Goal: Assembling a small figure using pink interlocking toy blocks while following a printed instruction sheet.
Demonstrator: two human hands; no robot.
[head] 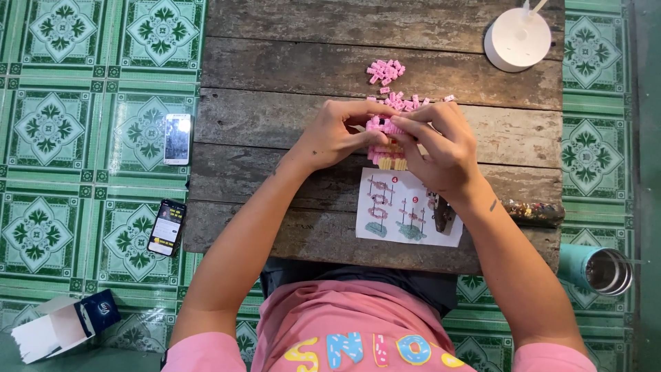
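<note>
The head camera looks straight down on a weathered plank table [275, 124] standing on a green patterned tile floor [76, 83]. Both hands meet over the middle of the table on a small pink brick model [387, 145], whose lower rows show yellow bricks. The left hand [334, 136] pinches the model's left side with thumb and fingers closed on it; the right hand [441, 148] curls over its top and right side, fingertips pressed onto the upper bricks. The model sits just above the table's surface, at the top edge of an instruction sheet [403, 210] printed with step drawings. Beyond the hands lie loose pink bricks [385, 71] in one small heap, with more scattered just behind the fingers. A small dark tool [441, 215] rests on the sheet's right edge, under the right wrist. A white round lamp base [518, 40] stands at the far right corner. A narrow bag of mixed bricks [533, 210] lies at the table's right edge. On the floor to the left are two phones [177, 138], [167, 227], and an open white and blue box [63, 324]; to the right lies a teal metal cup [595, 269].
</note>
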